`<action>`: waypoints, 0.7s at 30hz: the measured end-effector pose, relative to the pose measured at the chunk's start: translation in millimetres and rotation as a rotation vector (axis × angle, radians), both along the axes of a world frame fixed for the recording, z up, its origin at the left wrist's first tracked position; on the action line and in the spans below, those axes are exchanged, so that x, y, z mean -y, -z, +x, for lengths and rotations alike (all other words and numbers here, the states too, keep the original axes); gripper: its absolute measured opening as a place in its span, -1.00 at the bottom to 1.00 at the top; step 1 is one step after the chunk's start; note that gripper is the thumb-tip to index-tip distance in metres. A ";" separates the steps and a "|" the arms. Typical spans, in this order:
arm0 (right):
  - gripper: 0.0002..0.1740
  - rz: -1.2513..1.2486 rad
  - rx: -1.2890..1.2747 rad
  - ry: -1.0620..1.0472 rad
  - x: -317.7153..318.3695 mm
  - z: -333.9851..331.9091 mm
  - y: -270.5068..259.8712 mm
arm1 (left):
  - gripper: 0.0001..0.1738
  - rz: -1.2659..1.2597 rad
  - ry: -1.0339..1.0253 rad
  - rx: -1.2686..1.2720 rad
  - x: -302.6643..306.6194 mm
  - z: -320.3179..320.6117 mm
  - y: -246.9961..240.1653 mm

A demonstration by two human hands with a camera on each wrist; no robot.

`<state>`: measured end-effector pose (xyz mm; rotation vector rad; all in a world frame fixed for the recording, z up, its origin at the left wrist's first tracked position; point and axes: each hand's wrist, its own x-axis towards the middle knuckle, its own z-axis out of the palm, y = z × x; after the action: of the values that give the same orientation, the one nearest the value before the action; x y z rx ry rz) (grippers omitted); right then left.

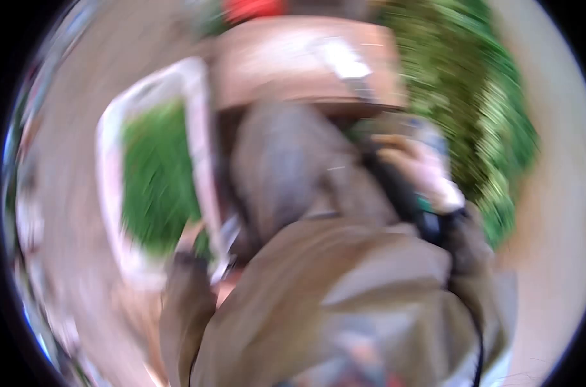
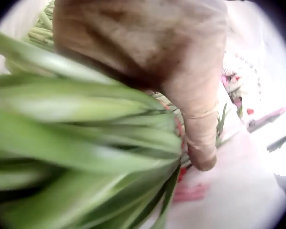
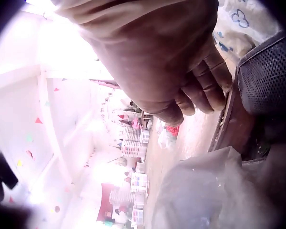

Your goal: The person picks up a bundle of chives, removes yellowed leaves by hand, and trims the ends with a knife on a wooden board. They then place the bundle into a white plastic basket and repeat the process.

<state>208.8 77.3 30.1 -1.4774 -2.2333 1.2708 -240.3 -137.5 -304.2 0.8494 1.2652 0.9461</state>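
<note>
My left hand (image 2: 143,45) holds a bundle of long green leafy stalks (image 2: 81,129), its thumb down along the tied end. A thin red band (image 2: 178,126) shows around the bundle. In the blurred head view, this hand (image 1: 188,237) is at the near end of a white-lined container (image 1: 106,168) filled with greens (image 1: 157,174). My right hand (image 3: 157,62) has loosely bent fingers and nothing visible in its grasp. It hovers above clear plastic (image 3: 195,191) and beside a dark mesh item (image 3: 267,76). The head view places it right of the person's knees.
A brown flat-topped surface (image 1: 273,58) stands in front of the knees, with a white object (image 1: 344,58) on it. Along the right lies a large heap of greens (image 1: 448,77). Something red (image 1: 254,8) is beyond the brown surface. Stacked crates (image 3: 133,143) appear in the distance.
</note>
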 end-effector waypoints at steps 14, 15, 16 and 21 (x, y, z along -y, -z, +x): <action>-0.59 0.295 -0.298 0.439 83.8 159.9 30.9 | -0.40 -0.264 0.503 -0.551 -172.4 138.7 -48.1; -0.60 0.274 -0.291 0.620 98.5 192.4 28.4 | -0.41 -0.282 0.492 -0.570 -171.1 131.8 -54.0; -0.61 0.252 -0.300 0.797 113.6 224.5 26.2 | -0.41 -0.296 0.481 -0.584 -169.3 125.1 -59.3; -0.55 0.088 0.201 1.536 281.4 429.7 147.0 | -0.43 -0.374 0.393 -0.638 -151.7 90.1 -94.2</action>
<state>638.5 -204.2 -116.9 -2.4023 -0.5723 0.4447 -150.2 14.3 -210.1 1.0854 1.6629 0.1014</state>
